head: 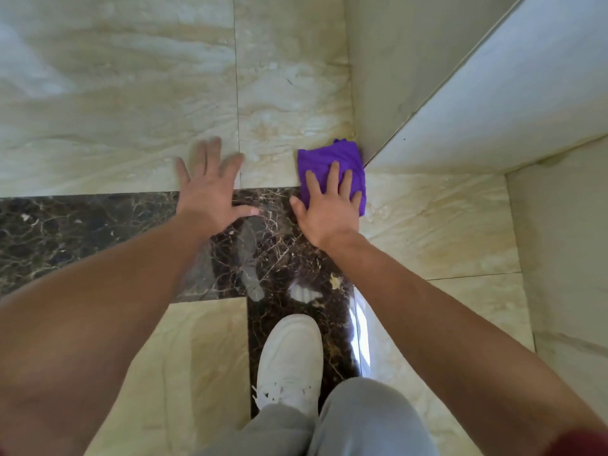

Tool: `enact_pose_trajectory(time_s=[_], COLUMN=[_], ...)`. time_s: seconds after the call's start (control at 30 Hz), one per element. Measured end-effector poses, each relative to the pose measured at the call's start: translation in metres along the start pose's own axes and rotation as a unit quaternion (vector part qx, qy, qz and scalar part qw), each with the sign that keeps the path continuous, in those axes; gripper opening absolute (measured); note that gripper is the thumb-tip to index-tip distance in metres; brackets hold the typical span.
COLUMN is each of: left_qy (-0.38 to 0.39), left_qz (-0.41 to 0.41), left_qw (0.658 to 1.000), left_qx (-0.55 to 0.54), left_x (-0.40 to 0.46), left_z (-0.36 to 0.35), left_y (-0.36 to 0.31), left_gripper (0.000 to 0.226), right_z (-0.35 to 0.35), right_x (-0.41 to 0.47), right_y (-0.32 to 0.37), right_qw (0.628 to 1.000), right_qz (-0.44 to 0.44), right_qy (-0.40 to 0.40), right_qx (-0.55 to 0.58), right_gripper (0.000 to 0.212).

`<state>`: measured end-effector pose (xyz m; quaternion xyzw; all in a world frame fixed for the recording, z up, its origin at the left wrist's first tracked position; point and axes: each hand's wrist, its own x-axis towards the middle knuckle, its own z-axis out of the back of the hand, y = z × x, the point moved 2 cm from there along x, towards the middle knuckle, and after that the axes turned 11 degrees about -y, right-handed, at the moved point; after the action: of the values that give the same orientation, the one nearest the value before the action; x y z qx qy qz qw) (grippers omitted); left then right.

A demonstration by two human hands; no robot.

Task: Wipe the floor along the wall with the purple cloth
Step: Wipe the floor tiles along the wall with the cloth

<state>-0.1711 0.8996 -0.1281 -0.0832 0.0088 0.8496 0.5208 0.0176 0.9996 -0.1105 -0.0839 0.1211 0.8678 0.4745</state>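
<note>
The purple cloth [332,161] lies folded on the glossy floor, its far right edge touching the corner of the wall [427,103]. My right hand [327,205] presses flat on the near half of the cloth, fingers spread over it. My left hand [210,189] rests flat and spread on the bare floor to the left of the cloth, holding nothing. It straddles the joint between a beige tile [115,103] and the dark marble strip [82,225].
The wall juts out as a corner at the right, with a second wall face [566,241] further right. My white shoe [289,360] stands on the dark strip below the hands, with grey trouser legs [362,422] at the bottom edge.
</note>
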Motion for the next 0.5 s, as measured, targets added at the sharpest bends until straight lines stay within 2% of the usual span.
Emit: enact_pose_trajectory(time_s=[0.13, 0.3, 0.4, 0.5], left_qy=[-0.008, 0.070, 0.034, -0.009], left_qz=[-0.047, -0.053, -0.049, -0.029], left_qw=[0.998, 0.996, 0.998, 1.000], left_qx=[0.036, 0.008, -0.018, 0.003], left_x=[0.039, 0.079, 0.091, 0.114], left_z=[0.008, 0.005, 0.002, 0.005], left_y=[0.027, 0.047, 0.052, 0.062], left_gripper=[0.118, 0.125, 0.122, 0.127], right_z=[-0.005, 0.002, 0.013, 0.018], right_x=[0.043, 0.085, 0.120, 0.151], right_y=[0.010, 0.016, 0.020, 0.028], right_qw=[0.998, 0.998, 0.996, 0.994], right_qz=[-0.058, -0.062, -0.081, -0.103], right_qy=[0.015, 0.008, 0.022, 0.030], right_qx=[-0.014, -0.013, 0.008, 0.008], right_gripper=[0.077, 0.078, 0.082, 0.085])
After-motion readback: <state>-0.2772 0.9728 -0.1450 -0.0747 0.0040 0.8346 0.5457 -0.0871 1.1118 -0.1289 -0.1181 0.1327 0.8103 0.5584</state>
